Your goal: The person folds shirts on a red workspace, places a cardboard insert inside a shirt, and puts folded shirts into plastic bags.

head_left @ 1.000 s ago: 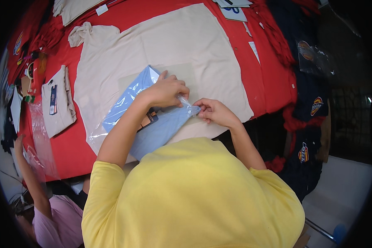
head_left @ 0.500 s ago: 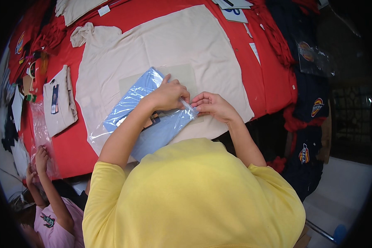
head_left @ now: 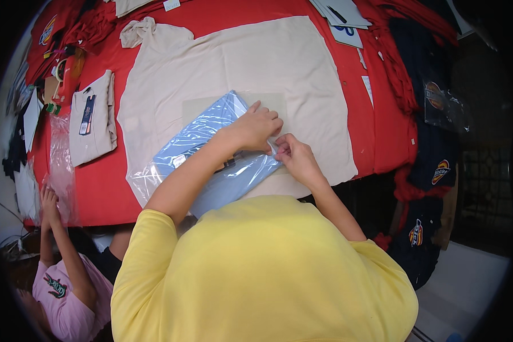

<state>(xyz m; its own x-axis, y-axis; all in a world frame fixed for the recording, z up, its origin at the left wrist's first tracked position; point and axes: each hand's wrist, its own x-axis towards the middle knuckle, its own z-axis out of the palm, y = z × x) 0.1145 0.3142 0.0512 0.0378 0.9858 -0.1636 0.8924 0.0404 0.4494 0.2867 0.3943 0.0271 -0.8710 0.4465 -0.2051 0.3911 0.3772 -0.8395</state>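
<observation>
A light blue folded garment (head_left: 233, 183) lies slantwise inside a clear plastic bag (head_left: 139, 181), with a dark tag partly hidden under my left forearm. My left hand (head_left: 255, 128) rests across the upper part of the bag, its fingers bent and its thumb at the gathered plastic edge. My right hand (head_left: 299, 161) pinches that same edge at the bag's right side, fingertips pressed together close to my left thumb. Beneath the bag are a greenish-grey flat sheet (head_left: 192, 106) and a spread cream cloth (head_left: 302, 74).
Red cloth (head_left: 97, 191) covers the table. At left lie a folded beige garment (head_left: 98, 128) with a dark tag and some clear plastic (head_left: 61, 154). Beside it are a co-worker's hands (head_left: 49, 200). Cards with a pen (head_left: 336, 14) lie far right; dark garments (head_left: 436, 142) hang at the right edge.
My right fingers have closed in more tightly on the plastic edge. My left hand remains on the bag. The whole view has shifted slightly, and the co-worker's hands have come closer together.
</observation>
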